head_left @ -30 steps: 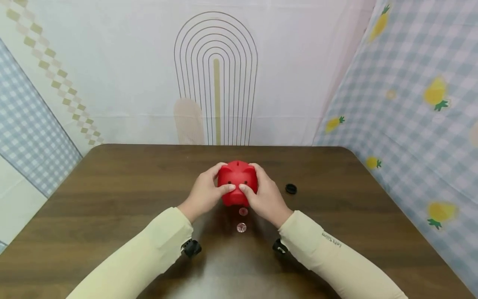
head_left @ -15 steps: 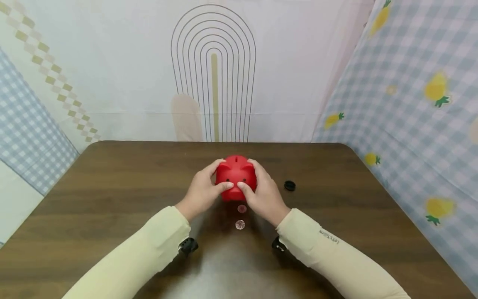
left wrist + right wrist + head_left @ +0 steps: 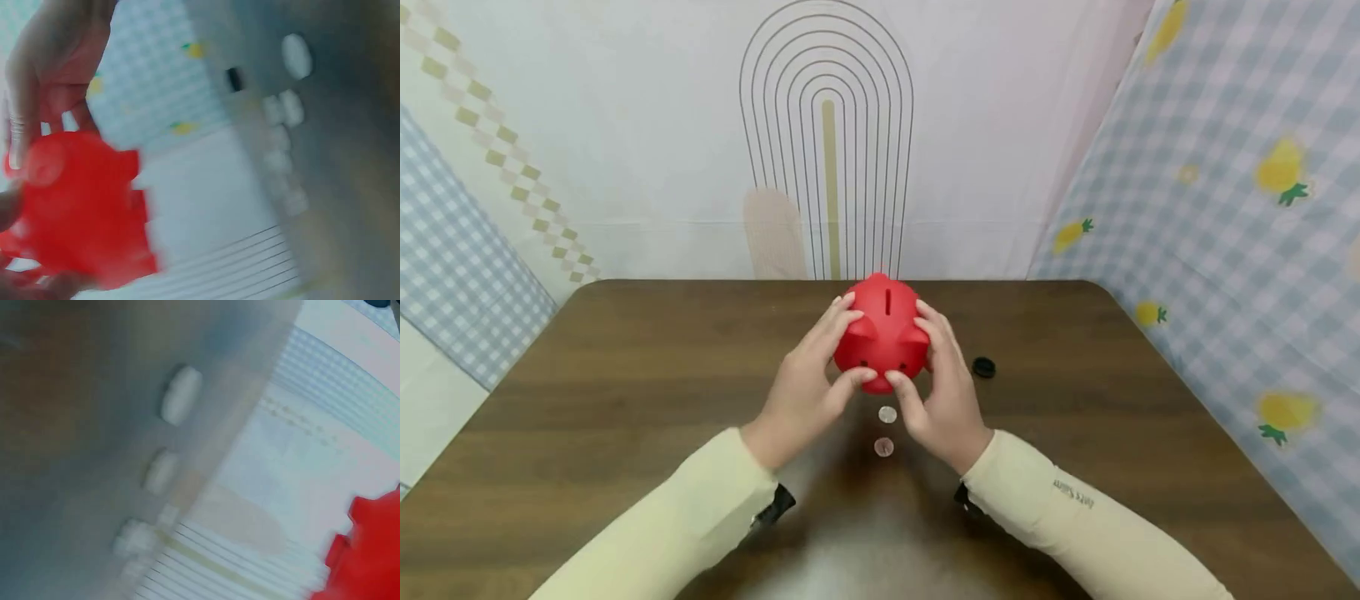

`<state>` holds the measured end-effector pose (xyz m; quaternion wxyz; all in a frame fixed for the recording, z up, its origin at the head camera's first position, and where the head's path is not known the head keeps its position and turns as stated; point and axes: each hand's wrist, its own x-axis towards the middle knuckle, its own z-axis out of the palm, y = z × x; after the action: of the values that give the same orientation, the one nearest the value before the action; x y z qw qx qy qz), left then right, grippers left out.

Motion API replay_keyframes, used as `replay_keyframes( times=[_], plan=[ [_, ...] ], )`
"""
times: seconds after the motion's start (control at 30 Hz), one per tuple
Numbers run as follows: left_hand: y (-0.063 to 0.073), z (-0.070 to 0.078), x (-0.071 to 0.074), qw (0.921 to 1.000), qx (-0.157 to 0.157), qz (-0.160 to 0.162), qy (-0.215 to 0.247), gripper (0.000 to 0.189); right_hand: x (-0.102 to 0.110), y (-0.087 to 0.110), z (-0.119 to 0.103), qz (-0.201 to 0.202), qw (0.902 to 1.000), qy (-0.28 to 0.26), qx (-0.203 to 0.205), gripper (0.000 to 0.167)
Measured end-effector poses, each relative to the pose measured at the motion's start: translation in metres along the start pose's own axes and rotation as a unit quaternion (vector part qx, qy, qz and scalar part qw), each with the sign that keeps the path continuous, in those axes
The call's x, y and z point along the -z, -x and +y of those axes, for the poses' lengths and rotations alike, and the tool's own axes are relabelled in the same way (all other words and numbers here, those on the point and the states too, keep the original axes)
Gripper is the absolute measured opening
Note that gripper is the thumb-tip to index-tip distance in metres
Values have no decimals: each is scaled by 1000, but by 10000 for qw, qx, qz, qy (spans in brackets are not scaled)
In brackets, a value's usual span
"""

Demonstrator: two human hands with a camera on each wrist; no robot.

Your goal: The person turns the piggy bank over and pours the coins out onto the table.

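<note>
A red piggy bank [image 3: 887, 329], its coin slot facing up, is held off the wooden table between both hands. My left hand [image 3: 805, 383] grips its left side, thumb by the snout and fingers along the flank. On the opposite side, my right hand [image 3: 943, 387] holds it the same way. Two coins, a nearer coin [image 3: 883, 447] and a farther coin [image 3: 887, 414], show on the table between the wrists. Beneath the raised piggy bank, the blurred left wrist view shows several pale coins [image 3: 292, 107], hidden from the head view.
A round black plug [image 3: 984, 367] lies on the wooden table [image 3: 685, 358], right of the right hand. White patterned cloth [image 3: 662, 125] hangs behind the table's back edge, and blue checked cloth [image 3: 1225, 250] with yellow fruit prints hangs at the right.
The piggy bank has risen off the table toward me, both hands moving up with it. Its slot now shows larger. The black plug has stayed in place.
</note>
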<state>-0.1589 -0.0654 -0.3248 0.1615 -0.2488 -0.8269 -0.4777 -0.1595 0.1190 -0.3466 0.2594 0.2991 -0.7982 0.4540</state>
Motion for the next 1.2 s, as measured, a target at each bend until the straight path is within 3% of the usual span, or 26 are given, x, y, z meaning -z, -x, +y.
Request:
replay_keyframes(
  times=[0.07,0.13,0.17,0.3,0.37,0.43,0.47,0.53,0.57,0.6,0.63,0.67,0.73,0.77,0.83,0.9,0.97,1.03,1.07,1.13,1.2],
  plan=[
    [-2,-4,-3,9979,597,-176,155,63,1,-1,0,-340,9975,209,-591,66],
    [-5,-10,-7,9888,1399,-337,404,64,1,-4,3,-818,9867,390,-1351,65],
    [-5,-13,-8,9843,1651,-410,469,63,1,-5,3,-990,9806,376,-1649,65],
    [-9,-22,-9,9767,1995,-519,602,57,0,-11,7,-1312,9654,86,-2253,62],
    [-10,-22,-9,9763,2020,-500,599,55,1,-14,8,-1334,9634,-41,-2323,60],
    [-10,-16,-7,9835,1676,-320,593,57,3,-15,6,-1099,9773,-45,-1812,62],
    [-9,-12,-5,9895,1328,-175,549,59,4,-15,4,-884,9867,-75,-1364,62],
    [-7,-2,-2,9990,314,146,289,61,8,-15,0,-279,9993,-104,-246,62],
    [-7,3,0,9995,-84,273,115,61,9,-15,-2,-21,9997,-27,222,61],
    [-8,5,0,9989,-313,346,33,61,9,-15,-2,124,9990,67,432,62],
    [-10,4,0,9990,-325,302,5,62,8,-14,-1,146,9990,82,418,61],
    [-11,2,-1,9997,-165,175,-58,61,7,-13,0,59,9998,86,179,61],
    [-15,-5,-4,9976,652,-227,-7,61,3,-11,4,-376,9961,25,-795,61],
    [-16,-10,-6,9926,1142,-418,20,62,1,-10,6,-640,9889,52,-1341,62],
    [-15,-19,-9,9820,1749,-715,53,64,-3,-7,10,-953,9731,-53,-2099,63],
    [-14,-22,-11,9755,2045,-807,106,64,-6,-5,13,-1063,9627,-244,-2476,64],
    [-13,-24,-11,9747,2089,-778,157,64,-8,-4,15,-1056,9617,-311,-2509,64],
    [-13,-21,-10,9790,1933,-631,127,64,-9,-3,15,-945,9694,-366,-2235,64],
    [-12,-17,-8,9839,1709,-520,88,64,-8,-3,15,-817,9765,-393,-1956,64],
    [-10,-5,-3,9953,941,-241,-54,62,-4,-4,10,-365,9926,-568,-1006,62],
    [-6,8,2,9997,-1,76,-249,61,2,-5,4,136,9977,-662,19,62]
  ],
)
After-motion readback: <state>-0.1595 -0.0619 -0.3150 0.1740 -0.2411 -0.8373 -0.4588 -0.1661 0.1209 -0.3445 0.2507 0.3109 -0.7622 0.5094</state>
